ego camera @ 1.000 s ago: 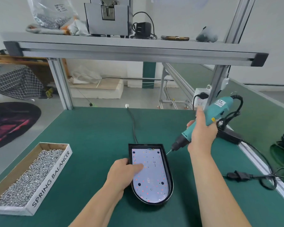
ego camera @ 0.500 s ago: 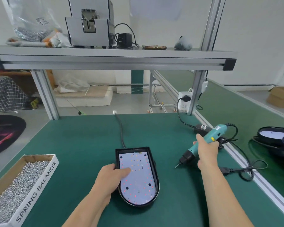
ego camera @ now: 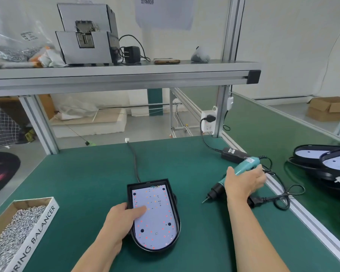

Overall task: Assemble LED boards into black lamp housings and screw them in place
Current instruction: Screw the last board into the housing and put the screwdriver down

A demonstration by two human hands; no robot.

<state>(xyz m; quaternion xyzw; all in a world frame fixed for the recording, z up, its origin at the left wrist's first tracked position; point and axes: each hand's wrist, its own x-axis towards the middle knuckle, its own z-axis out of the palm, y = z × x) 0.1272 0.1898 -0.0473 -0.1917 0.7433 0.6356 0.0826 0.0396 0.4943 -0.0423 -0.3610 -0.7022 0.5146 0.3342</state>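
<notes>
Left hand (ego camera: 124, 216): laid over left rim of black lamp housing (ego camera: 148, 183), one digit stretched flat on LED board (ego camera: 155, 218), gripping nothing.
Right hand (ego camera: 243, 183): curled round teal electric screwdriver (ego camera: 248, 163), held aslant to the right of the housing, bit pointing down-left, tip close to green table mat (ego camera: 86, 183).
LED board: white, seated inside housing, dotted with red and orange points.
Housing: flat on mat, centre front, rounded end nearest, black cable (ego camera: 134, 160) running from far end.
Screw box (ego camera: 39, 232): cardboard, far left, full of silver screws.
Power adapter (ego camera: 232, 154): just behind screwdriver.
Other housings (ego camera: 322, 160): stacked at right, beyond aluminium rail.
</notes>
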